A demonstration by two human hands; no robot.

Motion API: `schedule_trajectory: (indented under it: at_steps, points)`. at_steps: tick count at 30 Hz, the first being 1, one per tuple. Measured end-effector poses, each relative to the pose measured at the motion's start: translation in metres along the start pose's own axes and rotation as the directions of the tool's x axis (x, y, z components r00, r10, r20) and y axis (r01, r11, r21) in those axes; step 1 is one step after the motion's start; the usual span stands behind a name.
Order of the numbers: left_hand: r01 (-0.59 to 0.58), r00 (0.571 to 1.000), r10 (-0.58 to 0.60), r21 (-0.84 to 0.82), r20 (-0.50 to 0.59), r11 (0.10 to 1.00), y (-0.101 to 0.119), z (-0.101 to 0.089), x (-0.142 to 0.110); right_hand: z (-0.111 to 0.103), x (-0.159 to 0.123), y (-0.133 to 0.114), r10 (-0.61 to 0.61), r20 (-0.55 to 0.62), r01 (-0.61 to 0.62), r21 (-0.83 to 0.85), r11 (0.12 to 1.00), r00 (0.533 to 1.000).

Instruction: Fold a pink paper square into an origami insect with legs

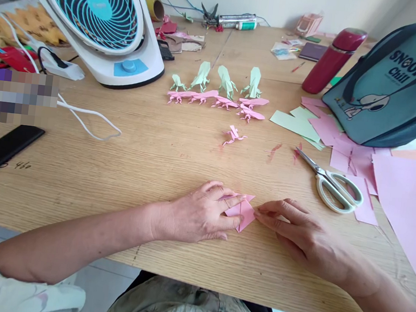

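A small folded piece of pink paper [245,215] lies on the table in front of me. My left hand [207,213] rests on it from the left, fingers spread and flat, pressing it against the wood and covering part of it. From the other side, my right hand [292,225] is closed, with thumb and fingertips pinched at the paper's right corner. Beyond the hands stands a small pink origami figure [234,135] with thin legs. Behind it is a row of several pink origami insects [203,96], backed by several pale green ones [226,81].
Scissors [334,188] lie right of my hands, beside pink and green paper pieces [296,123] and a large pink sheet [409,199]. A red flask [333,62] and a teal bag [384,91] stand behind. At left are a fan [128,67], a white cable [93,111] and a black phone-like slab [3,153].
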State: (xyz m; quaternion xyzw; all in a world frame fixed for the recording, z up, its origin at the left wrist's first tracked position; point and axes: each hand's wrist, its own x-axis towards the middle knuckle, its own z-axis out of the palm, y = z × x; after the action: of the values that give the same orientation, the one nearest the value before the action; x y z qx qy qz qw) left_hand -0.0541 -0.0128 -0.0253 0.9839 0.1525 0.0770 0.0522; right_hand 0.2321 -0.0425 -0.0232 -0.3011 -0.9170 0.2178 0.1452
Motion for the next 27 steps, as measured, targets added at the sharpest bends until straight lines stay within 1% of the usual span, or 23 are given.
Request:
schedule_trajectory:
  at_steps: [6,9,15,19,22,27]
  points:
    - [0.003,1.0,-0.002,0.005,-0.018,1.0,0.0,0.003,-0.001,0.001,-0.007,-0.003,-0.007,-0.03,0.005,-0.057,0.998,1.0]
    - [0.002,1.0,-0.002,-0.006,-0.023,1.0,0.0,0.003,-0.001,0.002,-0.01,-0.004,-0.002,-0.038,0.0,-0.033,0.999,0.999]
    - [-0.011,1.0,0.011,-0.027,0.004,1.0,-0.001,0.0,0.0,0.008,-0.007,-0.008,0.09,-0.11,-0.085,0.046,0.995,0.99]
    - [-0.019,1.0,0.019,-0.029,0.003,0.999,-0.001,-0.001,-0.001,0.011,-0.003,-0.007,0.095,-0.103,-0.092,0.028,0.995,0.99]
    - [-0.03,1.0,0.03,-0.029,0.009,0.999,-0.002,0.0,-0.002,0.013,-0.003,-0.006,0.106,-0.126,-0.099,0.059,0.993,0.986]
    - [-0.031,0.999,0.033,-0.042,0.03,0.999,-0.003,-0.002,-0.002,0.016,-0.004,-0.004,0.207,-0.213,-0.183,0.128,0.975,0.955]
